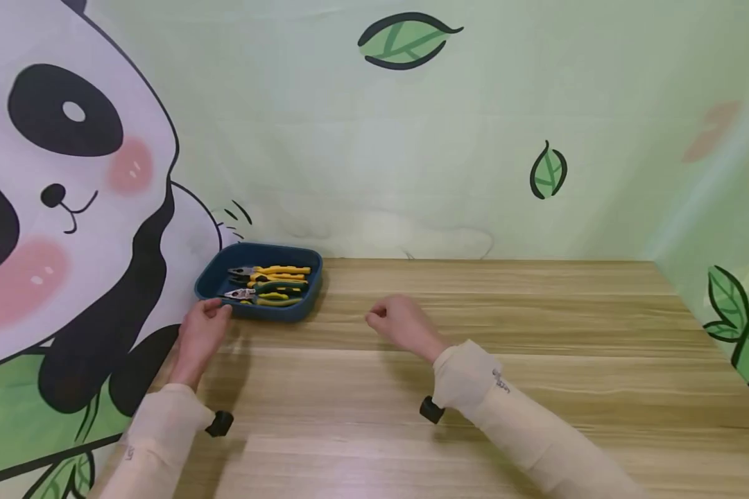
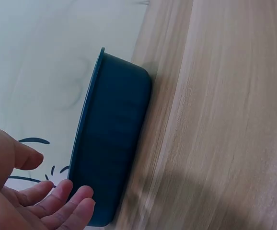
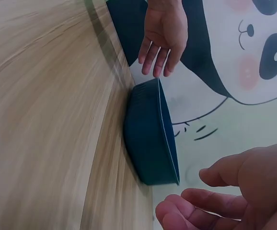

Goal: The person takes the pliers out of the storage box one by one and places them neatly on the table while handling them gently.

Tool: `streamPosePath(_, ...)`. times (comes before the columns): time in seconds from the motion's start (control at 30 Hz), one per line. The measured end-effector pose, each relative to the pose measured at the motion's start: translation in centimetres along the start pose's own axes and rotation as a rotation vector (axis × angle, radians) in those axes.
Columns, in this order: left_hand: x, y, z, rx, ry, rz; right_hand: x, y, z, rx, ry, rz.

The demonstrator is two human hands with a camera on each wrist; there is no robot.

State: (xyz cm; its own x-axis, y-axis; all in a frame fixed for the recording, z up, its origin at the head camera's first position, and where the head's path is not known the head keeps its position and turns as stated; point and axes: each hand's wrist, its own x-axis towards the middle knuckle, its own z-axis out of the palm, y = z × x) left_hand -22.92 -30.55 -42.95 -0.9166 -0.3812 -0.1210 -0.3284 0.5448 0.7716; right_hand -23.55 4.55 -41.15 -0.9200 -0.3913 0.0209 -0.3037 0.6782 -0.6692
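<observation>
Nearest, 2 pale sleeves run in from the bottom edge of the head view, each with a small black block at the wrist. The 2 hands are well apart and grip nothing. The left hand is at the near left corner of the blue bin; the right hand is over the tabletop, to the right of the bin, fingers bent toward the thumb.

The left wrist view shows what the head view hides: the left hand's thumb lifted away from 4 loosely spread fingers. The right wrist view shows that same hand reaching down to the rim, and its own hand loosely curved with a gap at the thumb. The bin stands on the tabletop near the backdrop; the wrist views give its outer walls, while only the head view shows the pliers lying inside, with yellow and green handles.

Farthest, the backdrop carries a panda, cut off at the left, and leaves.

Whether the left fingertips touch the bin, I cannot tell. The pliers overlap, and the lower ones are partly covered and hard to count.
</observation>
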Motion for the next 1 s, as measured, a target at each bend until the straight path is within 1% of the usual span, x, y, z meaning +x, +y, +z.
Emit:
streamPosePath(0.17, 0.6, -0.1, 0.0, -0.035, -0.001, -0.017, 1.3, -1.2, 0.9, -0.003, -0.001, -0.020)
streamPosePath(0.37, 1.0, -0.1, 0.2, -0.078, -0.009, -0.058, 2.7, -2.0, 2.1, 0.033, -0.011, -0.021)
streamPosePath(0.6, 1.7, -0.1, 0.6, -0.196, 0.016, -0.092, 3.9, -2.4, 3.3, 0.064, -0.016, 0.010)
streamPosePath(0.73, 2.2, -0.3, 0.7, -0.259, 0.020, -0.109, 4.7, -2.6, 3.9, 0.077, -0.005, 0.034)
streamPosePath(0.87, 2.6, -0.6, 0.7, -0.298, 0.020, -0.122, 5.8, -2.6, 4.7, 0.093, 0.013, 0.066)
streamPosePath(1.0, 2.8, -0.6, 0.7, -0.307, 0.022, -0.132, 6.7, -2.6, 5.5, 0.101, 0.028, 0.092)
